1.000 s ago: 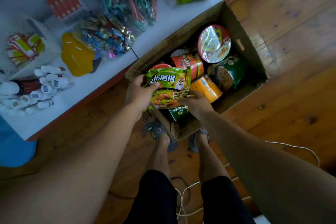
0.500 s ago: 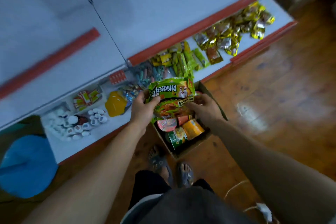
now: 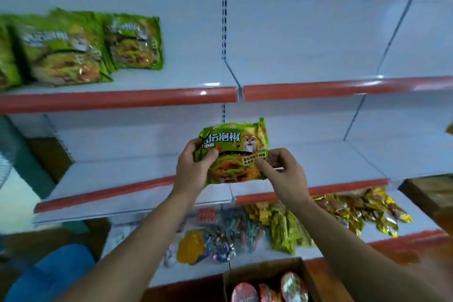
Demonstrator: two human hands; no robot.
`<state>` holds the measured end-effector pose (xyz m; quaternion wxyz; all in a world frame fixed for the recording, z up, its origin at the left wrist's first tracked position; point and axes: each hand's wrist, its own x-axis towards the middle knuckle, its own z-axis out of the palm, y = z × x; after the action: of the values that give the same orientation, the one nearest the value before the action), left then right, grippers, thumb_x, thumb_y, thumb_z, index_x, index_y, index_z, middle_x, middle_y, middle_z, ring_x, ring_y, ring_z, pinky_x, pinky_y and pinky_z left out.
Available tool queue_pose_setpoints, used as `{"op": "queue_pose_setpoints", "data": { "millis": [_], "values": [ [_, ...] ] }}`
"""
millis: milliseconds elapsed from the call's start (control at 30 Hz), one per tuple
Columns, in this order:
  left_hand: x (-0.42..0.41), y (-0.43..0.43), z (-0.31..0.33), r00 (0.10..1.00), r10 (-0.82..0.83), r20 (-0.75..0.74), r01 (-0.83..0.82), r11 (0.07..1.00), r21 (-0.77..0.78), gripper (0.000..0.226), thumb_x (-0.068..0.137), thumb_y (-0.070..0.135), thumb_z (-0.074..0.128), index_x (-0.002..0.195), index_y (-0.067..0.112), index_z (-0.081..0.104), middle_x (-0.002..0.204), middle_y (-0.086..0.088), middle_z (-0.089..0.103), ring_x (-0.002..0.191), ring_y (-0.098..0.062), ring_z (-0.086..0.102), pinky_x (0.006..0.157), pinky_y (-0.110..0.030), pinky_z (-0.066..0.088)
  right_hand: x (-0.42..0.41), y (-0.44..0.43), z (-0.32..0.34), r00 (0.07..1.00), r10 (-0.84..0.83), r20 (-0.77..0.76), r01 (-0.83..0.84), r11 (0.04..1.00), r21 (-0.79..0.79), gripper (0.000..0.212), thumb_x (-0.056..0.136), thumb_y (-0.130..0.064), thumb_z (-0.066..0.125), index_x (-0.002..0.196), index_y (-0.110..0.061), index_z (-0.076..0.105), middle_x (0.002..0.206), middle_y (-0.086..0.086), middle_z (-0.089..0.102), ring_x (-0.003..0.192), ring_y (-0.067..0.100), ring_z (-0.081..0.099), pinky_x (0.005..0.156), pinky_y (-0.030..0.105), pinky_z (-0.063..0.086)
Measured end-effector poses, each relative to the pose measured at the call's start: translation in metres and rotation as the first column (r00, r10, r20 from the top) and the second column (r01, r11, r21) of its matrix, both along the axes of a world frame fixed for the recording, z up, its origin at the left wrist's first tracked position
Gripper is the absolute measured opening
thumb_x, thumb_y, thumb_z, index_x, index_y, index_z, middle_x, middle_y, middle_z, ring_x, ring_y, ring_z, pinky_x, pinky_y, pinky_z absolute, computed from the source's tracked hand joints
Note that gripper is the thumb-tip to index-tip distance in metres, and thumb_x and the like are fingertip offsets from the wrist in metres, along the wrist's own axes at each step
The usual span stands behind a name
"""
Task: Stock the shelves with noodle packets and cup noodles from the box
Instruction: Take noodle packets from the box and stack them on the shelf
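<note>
I hold a green noodle packet (image 3: 232,152) upright in front of the middle shelf (image 3: 117,191). My left hand (image 3: 193,171) grips its left edge and my right hand (image 3: 282,174) pinches its lower right corner. Several matching green noodle packets (image 3: 132,44) stand on the upper shelf (image 3: 117,100) at the left. The cardboard box (image 3: 267,270) sits on the floor at the bottom, with cup noodles (image 3: 291,287) showing inside it.
The bottom shelf (image 3: 416,238) carries gold and green snack bags (image 3: 355,211), small wrapped sweets (image 3: 230,235) and a yellow item (image 3: 190,247). A blue object (image 3: 49,274) lies at the lower left. A brown box (image 3: 426,193) stands at the right edge.
Both hands lifted the green packet out of the box up to the level of the middle shelf. My view swung from the floor and box up to the shelves.
</note>
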<state>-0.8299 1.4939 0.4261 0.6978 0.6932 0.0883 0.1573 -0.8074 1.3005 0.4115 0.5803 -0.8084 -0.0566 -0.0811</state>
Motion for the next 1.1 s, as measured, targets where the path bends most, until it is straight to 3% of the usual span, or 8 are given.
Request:
{"op": "queue_pose_setpoints", "data": {
  "millis": [100, 333, 433, 533, 633, 800, 967, 1100],
  "values": [
    [-0.009, 0.029, 0.047, 0.990, 0.057, 0.131, -0.057, 0.998, -0.006, 0.025, 0.094, 0.015, 0.065, 0.118, 0.019, 0.059, 0.105, 0.002, 0.069, 0.091, -0.013, 0.069, 0.066, -0.023, 0.058, 0.003, 0.033, 0.045, 0.988, 0.049, 0.148, -0.060, 0.996, 0.073, 0.017, 0.086, -0.027, 0.074, 0.087, -0.022, 0.058, 0.069, -0.007, 0.059, 0.069, 0.019, 0.064, 0.056, 0.019, 0.050],
    [0.007, 0.118, 0.119, 0.943, 0.173, 0.285, -0.191, 0.981, 0.035, 0.024, 0.094, 0.020, 0.065, 0.117, 0.027, 0.060, 0.110, 0.003, 0.069, 0.104, -0.019, 0.066, 0.095, -0.048, 0.054, 0.033, 0.130, 0.118, 0.939, 0.131, 0.318, -0.178, 0.976, 0.124, 0.017, 0.085, -0.029, 0.075, 0.086, -0.026, 0.059, 0.069, -0.012, 0.057, 0.061, 0.003, 0.054, 0.054, 0.014, 0.045],
    [0.030, 0.159, 0.144, 0.919, 0.218, 0.327, -0.285, 0.942, 0.175, 0.046, 0.094, 0.029, 0.065, 0.137, 0.019, 0.051, 0.130, 0.002, 0.061, 0.121, -0.015, 0.056, 0.107, -0.042, 0.045, 0.060, 0.171, 0.144, 0.930, 0.149, 0.337, -0.201, 0.971, 0.126, 0.017, 0.086, -0.028, 0.074, 0.084, -0.024, 0.057, 0.067, -0.011, 0.053, 0.057, -0.002, 0.051, 0.053, 0.009, 0.041],
    [0.058, 0.197, 0.164, 0.931, 0.172, 0.323, -0.296, 0.873, 0.389, 0.078, 0.090, 0.034, 0.070, 0.153, 0.022, 0.027, 0.156, 0.004, 0.034, 0.140, -0.010, 0.032, 0.111, -0.029, 0.028, 0.091, 0.208, 0.162, 0.934, 0.129, 0.334, -0.178, 0.977, 0.119, 0.017, 0.087, -0.029, 0.073, 0.085, -0.021, 0.057, 0.068, -0.007, 0.052, 0.053, -0.006, 0.051, 0.052, 0.008, 0.040],
    [0.088, 0.229, 0.176, 0.951, 0.067, 0.301, -0.231, 0.800, 0.554, 0.104, 0.082, 0.033, 0.078, 0.157, 0.028, 0.007, 0.163, 0.004, 0.015, 0.147, -0.013, 0.020, 0.113, -0.033, 0.024, 0.122, 0.238, 0.172, 0.940, 0.095, 0.327, -0.118, 0.992, 0.051, 0.018, 0.089, -0.032, 0.071, 0.089, -0.019, 0.058, 0.070, -0.008, 0.058, 0.054, -0.009, 0.055, 0.050, 0.008, 0.040],
    [0.137, 0.265, 0.183, 0.937, 0.126, 0.326, -0.343, 0.506, 0.791, 0.119, 0.077, 0.045, 0.080, 0.156, 0.029, -0.008, 0.165, 0.001, 0.015, 0.149, -0.021, 0.021, 0.112, -0.042, 0.034, 0.166, 0.274, 0.177, 0.971, 0.059, 0.230, -0.039, 0.995, -0.091, 0.021, 0.092, -0.037, 0.065, 0.098, -0.018, 0.058, 0.084, -0.011, 0.062, 0.066, -0.001, 0.055, 0.055, 0.021, 0.037],
    [0.165, 0.284, 0.170, 0.930, 0.153, 0.335, -0.350, 0.087, 0.933, 0.107, 0.084, 0.048, 0.071, 0.157, 0.023, -0.003, 0.165, -0.007, -0.006, 0.152, -0.028, 0.001, 0.120, -0.042, 0.007, 0.203, 0.300, 0.166, 0.995, 0.069, 0.069, -0.057, 0.985, -0.164, 0.018, 0.091, -0.034, 0.066, 0.097, -0.018, 0.059, 0.099, 0.003, 0.068, 0.093, 0.024, 0.064, 0.081, 0.041, 0.054],
    [0.174, 0.290, 0.162, 0.944, 0.128, 0.305, -0.301, -0.049, 0.952, 0.096, 0.089, 0.044, 0.066, 0.158, 0.023, 0.003, 0.165, -0.007, -0.009, 0.151, -0.031, -0.009, 0.121, -0.044, -0.001, 0.215, 0.304, 0.162, 0.996, 0.084, 0.022, -0.079, 0.985, -0.150, 0.026, 0.088, -0.035, 0.069, 0.106, -0.016, 0.064, 0.103, 0.002, 0.068, 0.099, 0.023, 0.065, 0.092, 0.047, 0.054]
  ]
}}
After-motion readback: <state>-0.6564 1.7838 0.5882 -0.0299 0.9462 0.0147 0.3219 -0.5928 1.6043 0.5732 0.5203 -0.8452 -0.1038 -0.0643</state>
